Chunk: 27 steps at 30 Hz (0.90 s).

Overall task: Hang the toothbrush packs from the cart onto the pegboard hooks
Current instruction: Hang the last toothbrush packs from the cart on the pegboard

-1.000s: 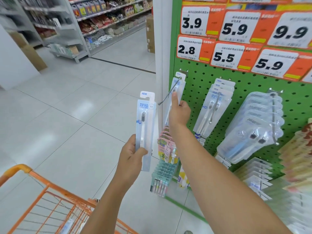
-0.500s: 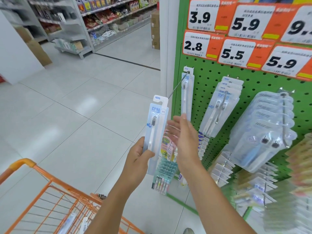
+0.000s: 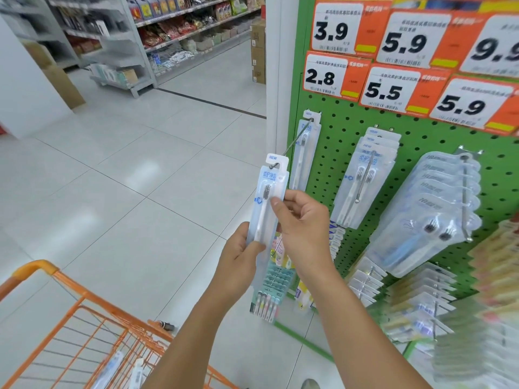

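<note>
In the middle of the frame the left hand (image 3: 241,256) grips the lower part of a long, clear plastic toothbrush pack with a white card top (image 3: 266,203). The right hand (image 3: 302,223) pinches its right edge higher up, thumb on the front. The hang hole of the pack sits right at the tip of the thin metal peg hook (image 3: 295,141), which slopes up and to the right to the green pegboard (image 3: 345,130). One similar pack (image 3: 304,153) already hangs at the back of this hook.

I judge the risk is at the hole: it is small, and if the pack tilts, the tip may miss it or tear the card. A loose grip could let the pack fall to the floor. More packs lie in the orange wire cart (image 3: 84,318) at lower left.
</note>
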Available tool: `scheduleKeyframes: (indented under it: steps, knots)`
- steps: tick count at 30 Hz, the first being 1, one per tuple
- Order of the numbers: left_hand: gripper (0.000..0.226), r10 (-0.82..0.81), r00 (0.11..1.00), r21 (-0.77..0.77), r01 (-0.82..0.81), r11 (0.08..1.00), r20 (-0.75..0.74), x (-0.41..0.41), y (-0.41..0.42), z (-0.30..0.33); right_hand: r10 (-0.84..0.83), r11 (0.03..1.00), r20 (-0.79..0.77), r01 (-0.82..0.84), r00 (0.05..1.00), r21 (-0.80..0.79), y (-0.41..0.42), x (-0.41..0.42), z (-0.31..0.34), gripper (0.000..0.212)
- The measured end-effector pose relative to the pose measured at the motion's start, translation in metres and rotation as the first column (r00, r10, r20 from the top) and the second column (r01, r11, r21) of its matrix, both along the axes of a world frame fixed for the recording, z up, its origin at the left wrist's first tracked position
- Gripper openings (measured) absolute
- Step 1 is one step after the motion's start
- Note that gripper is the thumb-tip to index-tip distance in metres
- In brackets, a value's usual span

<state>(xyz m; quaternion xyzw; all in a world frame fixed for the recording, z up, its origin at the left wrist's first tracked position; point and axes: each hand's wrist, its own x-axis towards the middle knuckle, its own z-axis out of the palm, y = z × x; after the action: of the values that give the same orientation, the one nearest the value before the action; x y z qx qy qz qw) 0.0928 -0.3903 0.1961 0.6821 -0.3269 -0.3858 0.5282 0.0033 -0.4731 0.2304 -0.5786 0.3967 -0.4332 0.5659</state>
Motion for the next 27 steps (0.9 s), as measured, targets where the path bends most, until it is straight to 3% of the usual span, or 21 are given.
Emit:
scheduleKeyframes:
  steps: [4, 9, 14, 20, 24, 27]
  knots:
    - [0.019, 0.057, 0.998, 0.003, -0.057, 0.998, 0.012, 0.000, -0.001, -0.006, -0.029, 0.999, -0.034, 0.028, 0.999, -0.038, -0.009, 0.007, -0.003, 0.007]
    - [0.043, 0.158, 0.986, 0.027, -0.160, 0.987, 0.061, 0.007, 0.000, -0.016, -0.118, 0.991, -0.029, 0.116, 0.993, -0.063, -0.046, 0.022, -0.009, 0.016]
    - [0.033, 0.176, 0.983, 0.044, -0.179, 0.983, 0.060, 0.015, 0.002, -0.021, -0.218, 0.975, -0.034, 0.216, 0.975, -0.052, -0.083, 0.031, -0.009, 0.024]
    - [0.025, 0.170, 0.984, 0.055, -0.173, 0.983, 0.053, 0.016, 0.009, -0.034, -0.373, 0.912, 0.017, 0.364, 0.927, 0.189, -0.114, 0.046, -0.010, 0.030]
    - [0.022, 0.191, 0.981, 0.075, -0.194, 0.978, 0.042, 0.018, 0.015, -0.041, -0.388, 0.859, 0.049, 0.342, 0.920, 0.381, -0.118, 0.049, -0.012, 0.041]
    - [0.021, 0.222, 0.975, 0.110, -0.224, 0.968, 0.029, 0.021, 0.022, -0.043, -0.382, 0.838, 0.012, 0.341, 0.924, 0.427, -0.113, 0.046, -0.017, 0.032]
